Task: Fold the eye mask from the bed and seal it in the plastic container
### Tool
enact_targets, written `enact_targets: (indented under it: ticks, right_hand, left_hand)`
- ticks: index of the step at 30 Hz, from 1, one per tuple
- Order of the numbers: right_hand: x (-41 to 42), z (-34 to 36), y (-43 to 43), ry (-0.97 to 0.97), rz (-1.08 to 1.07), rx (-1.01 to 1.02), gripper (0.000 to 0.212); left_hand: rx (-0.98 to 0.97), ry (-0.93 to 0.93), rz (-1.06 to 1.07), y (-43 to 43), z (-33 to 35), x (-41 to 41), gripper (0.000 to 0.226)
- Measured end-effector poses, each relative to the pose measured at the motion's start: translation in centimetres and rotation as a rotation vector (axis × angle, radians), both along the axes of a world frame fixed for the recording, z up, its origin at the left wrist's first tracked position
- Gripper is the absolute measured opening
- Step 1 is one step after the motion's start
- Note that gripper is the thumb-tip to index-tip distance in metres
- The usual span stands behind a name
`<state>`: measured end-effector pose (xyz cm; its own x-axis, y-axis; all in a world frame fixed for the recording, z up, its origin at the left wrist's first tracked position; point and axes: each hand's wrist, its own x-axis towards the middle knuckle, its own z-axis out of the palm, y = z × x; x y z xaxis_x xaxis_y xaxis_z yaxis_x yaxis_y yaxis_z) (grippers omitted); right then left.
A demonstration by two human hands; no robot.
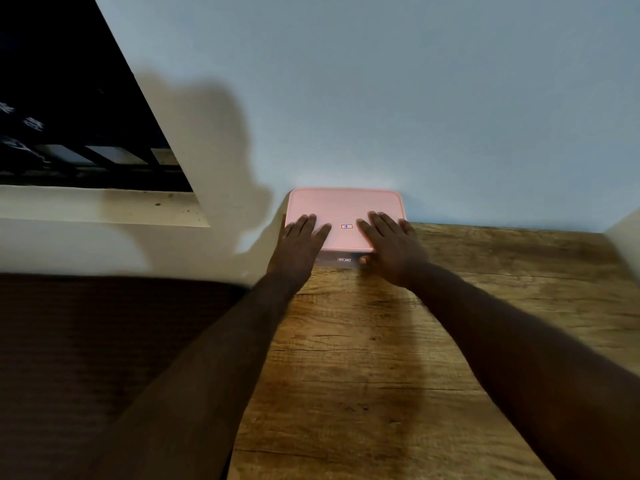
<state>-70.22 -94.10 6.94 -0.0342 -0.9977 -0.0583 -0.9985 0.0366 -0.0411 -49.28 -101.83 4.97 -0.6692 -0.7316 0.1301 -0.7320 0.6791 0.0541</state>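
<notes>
A plastic container with a pink lid [343,206] stands at the far end of a wooden table [398,358], against the wall. Its clear body [337,260] shows just below the lid's front edge. My left hand [299,242] lies flat on the lid's left front corner, fingers spread. My right hand [391,245] lies flat on the lid's right front part, with the thumb curled under the front rim. The eye mask is not visible; the lid hides the inside of the container.
A pale blue wall [381,98] rises right behind the container. A dark window with a cream sill [86,206] is at the left. The dark bed surface [104,358] lies left of the table.
</notes>
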Motion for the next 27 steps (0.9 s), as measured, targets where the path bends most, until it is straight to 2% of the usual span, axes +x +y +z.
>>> enact_targets:
  ticks: [10, 16, 21, 27]
  right_hand:
    - [0.0, -0.1, -0.1, 0.014, -0.009, -0.021, 0.076]
    - [-0.1, 0.4, 0.0, 0.001, 0.015, 0.034, 0.081]
    - [-0.4, 1.5, 2.3, -0.004, -0.012, 0.004, 0.085]
    - [0.7, 4.3, 7.1, -0.017, -0.111, -0.108, 0.083]
  left_hand:
    - [0.005, -0.011, 0.01, -0.3, -0.2, -0.1, 0.082]
    - [0.001, -0.086, -0.007, -0.1, 0.6, 0.0, 0.081]
    - [-0.125, -0.084, -0.098, 2.2, 2.7, 1.2, 0.087]
    - [-0.26, -0.066, -0.208, 6.0, 7.4, 1.0, 0.081]
